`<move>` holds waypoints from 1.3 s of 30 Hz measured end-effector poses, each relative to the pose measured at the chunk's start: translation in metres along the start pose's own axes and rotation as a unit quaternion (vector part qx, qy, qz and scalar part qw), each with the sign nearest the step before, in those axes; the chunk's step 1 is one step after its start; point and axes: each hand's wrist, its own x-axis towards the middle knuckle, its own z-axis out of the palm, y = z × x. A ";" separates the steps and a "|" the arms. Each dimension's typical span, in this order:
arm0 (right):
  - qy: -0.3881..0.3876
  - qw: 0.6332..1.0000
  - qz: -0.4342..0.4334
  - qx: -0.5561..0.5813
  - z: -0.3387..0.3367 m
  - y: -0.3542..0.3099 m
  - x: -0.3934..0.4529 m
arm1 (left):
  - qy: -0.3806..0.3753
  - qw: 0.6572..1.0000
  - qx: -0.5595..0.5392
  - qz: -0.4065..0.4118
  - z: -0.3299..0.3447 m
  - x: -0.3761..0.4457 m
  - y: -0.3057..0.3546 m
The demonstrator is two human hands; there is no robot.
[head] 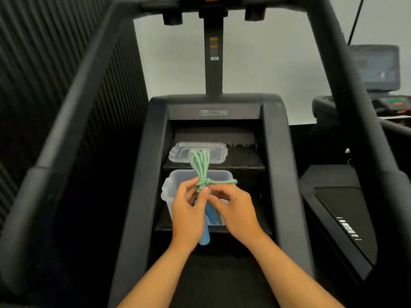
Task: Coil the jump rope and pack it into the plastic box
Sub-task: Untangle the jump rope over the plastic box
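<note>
a person's view down at two bare hands working over the steps of a black stair-climbing machine. on the left, the left hand (189, 210) has its fingers (191, 185) closed around the gathered jump rope (200, 166), pinching the bundle just below a wrap of cord, with the thumb pressed against the front. the rope is green and blue braided cord, folded into a tall bundle of loops that rises just above the fingers; a single strand runs sideways from the wrap toward the right. below the fingers, the blue handles (205, 227) hang down between the two palms. on the right, the right hand (236, 213) has its fingers (219, 191) curled in and closed on the cord at the wrap, seemingly tightening or tucking the loose end. directly behind and beneath the fingers sits the clear plastic box (171, 185), open, on a step; its clear lid (198, 152) lies on the next step up, beyond the loop tops. judged from this, the coiling is nearly finished and the securing wrap is in hand; the packing has not begun. the next move likely calls for cinching the loose strand, then lowering the bundle, handles included, into the box without the loops springing apart. hard to make out: whether the wrap is a true knot, how many handles there are, and where the loose end stops. the hands cover much of the box, so its contents cannot be told.
</note>
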 end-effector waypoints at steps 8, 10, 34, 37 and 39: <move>0.031 0.999 -0.022 0.017 0.024 -0.038 0.044 | -0.032 0.998 -0.014 0.061 -0.032 0.060 0.030; 0.061 0.997 -0.039 0.019 0.029 -0.047 0.054 | -0.038 0.996 -0.010 0.079 -0.040 0.073 0.035; 0.116 0.986 -0.071 0.097 -0.010 -0.090 0.102 | -0.073 0.922 0.170 0.340 -0.014 0.126 0.079; 0.112 0.987 -0.075 0.086 -0.017 -0.088 0.104 | -0.109 0.859 0.271 0.420 -0.011 0.131 0.087; 0.110 0.987 -0.077 0.084 -0.021 -0.087 0.104 | -0.117 0.836 0.306 0.440 -0.009 0.131 0.092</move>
